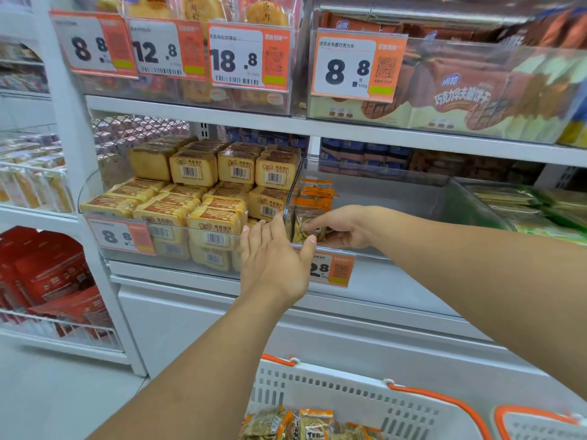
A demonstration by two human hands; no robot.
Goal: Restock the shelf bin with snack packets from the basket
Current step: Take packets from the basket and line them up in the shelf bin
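At the bin's (pixel 470 198) front-left corner, the right hand (pixel 344 227) pinched a packet (pixel 306 228) upright; the left hand (pixel 273 258) hovered, fingers loose. Let go carelessly, the row might topple forward.

White shelf (pixel 197 111), tiered. Middle tier: clear bin (pixel 470 198) mostly bare, a few orange snack packets (pixel 313 201) standing at its left end. Just left of it, a bin of stacked yellow cake packs (pixel 190 198). White basket (pixel 333 392) below.

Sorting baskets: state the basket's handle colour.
Orange handle on the white basket, head view.
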